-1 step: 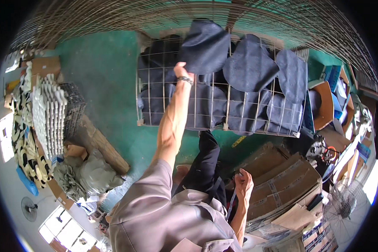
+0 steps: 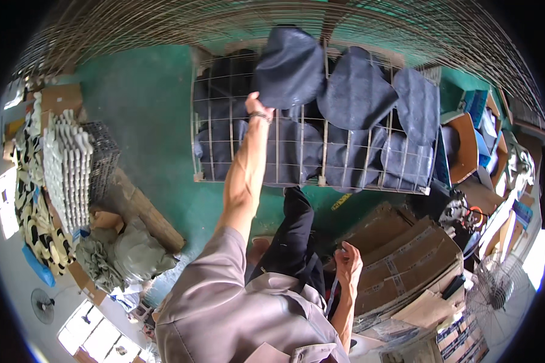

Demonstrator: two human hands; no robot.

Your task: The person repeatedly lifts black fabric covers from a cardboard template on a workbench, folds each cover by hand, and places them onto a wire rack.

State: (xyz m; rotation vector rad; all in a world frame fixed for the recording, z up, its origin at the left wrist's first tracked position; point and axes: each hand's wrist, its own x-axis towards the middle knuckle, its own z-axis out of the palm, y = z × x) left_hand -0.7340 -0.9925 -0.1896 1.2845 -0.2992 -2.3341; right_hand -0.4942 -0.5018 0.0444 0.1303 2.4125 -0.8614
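My left hand [image 2: 260, 104] reaches far forward and grips the near left edge of a dark, rounded, leather-like sheet piece [image 2: 289, 68]; its fingers are partly hidden. The piece lies over the far part of a wire rack [image 2: 326, 151], where it overlaps the grid. Beside it to the right, another rounded dark piece [image 2: 357, 91] and a longer oval one [image 2: 416, 106] rest on the rack. More dark pieces show through the wires. Down by my right side, my right hand [image 2: 348, 266] hangs with loosely curled fingers slightly apart, and I see nothing in it.
A metal wire lattice [image 2: 254, 15] runs across the top. Flattened cardboard [image 2: 406, 260] is piled right of my leg, with a floor fan [image 2: 496, 296] beyond. At left are a dark crate [image 2: 105, 154], a wooden beam [image 2: 145, 209] and a bulging grey-green sack [image 2: 140, 251].
The whole view has shifted slightly, so the rack sits a little further left. My left hand keeps its hold on the dark piece; both arms are nearly unchanged.
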